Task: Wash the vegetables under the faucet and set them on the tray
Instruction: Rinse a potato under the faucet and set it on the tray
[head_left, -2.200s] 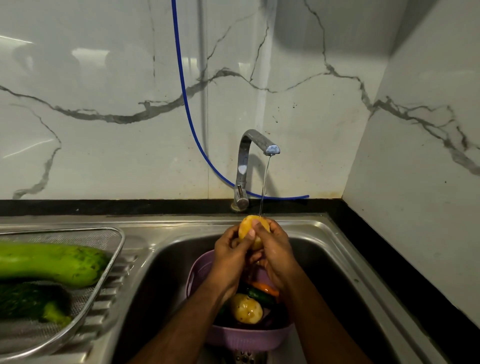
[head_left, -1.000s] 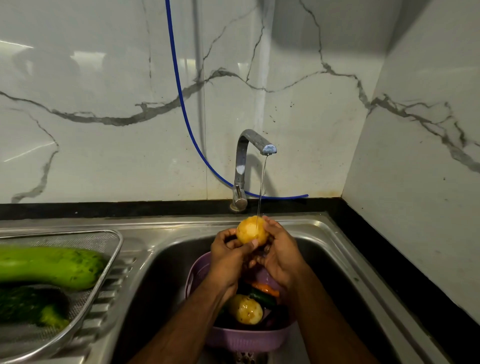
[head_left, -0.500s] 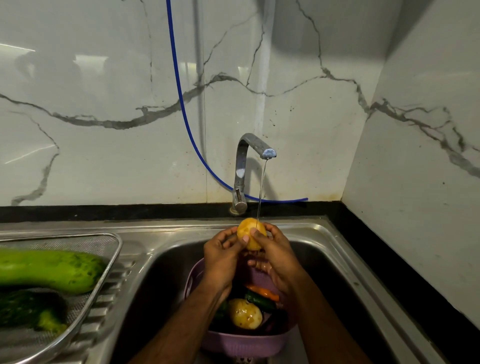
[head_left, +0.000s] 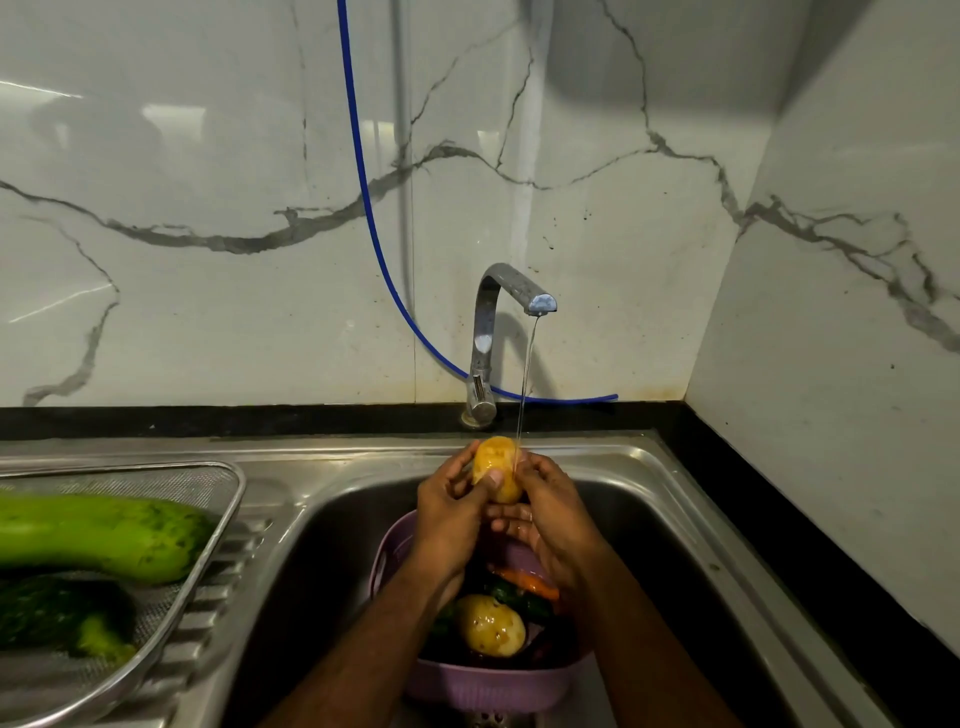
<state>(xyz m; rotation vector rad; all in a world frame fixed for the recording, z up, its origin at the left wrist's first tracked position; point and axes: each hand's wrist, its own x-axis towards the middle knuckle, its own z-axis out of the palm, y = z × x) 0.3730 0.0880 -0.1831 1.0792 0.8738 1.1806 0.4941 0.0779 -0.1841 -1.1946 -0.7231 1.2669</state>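
Note:
A yellow potato (head_left: 496, 465) sits under the thin stream from the chrome faucet (head_left: 491, 332). My left hand (head_left: 449, 512) grips its left side, thumb across the front, while my right hand (head_left: 545, 517) cups it from the right and below. Beneath the hands, a purple colander (head_left: 483, 688) stands in the steel sink (head_left: 670, 514) holding a second potato (head_left: 491, 626), a carrot (head_left: 527, 582) and dark green vegetables. At left, a metal mesh tray (head_left: 223, 499) carries a pale green gourd (head_left: 104, 535) and a dark cucumber (head_left: 57, 610).
A blue hose (head_left: 366, 208) hangs down the marble wall and runs behind the faucet. A black counter strip (head_left: 810, 566) borders the sink on the right. The ribbed drainboard (head_left: 223, 587) lies between tray and basin.
The potato has turned in my hands under the stream, and my left thumb has slid across its front. The view has tilted slightly.

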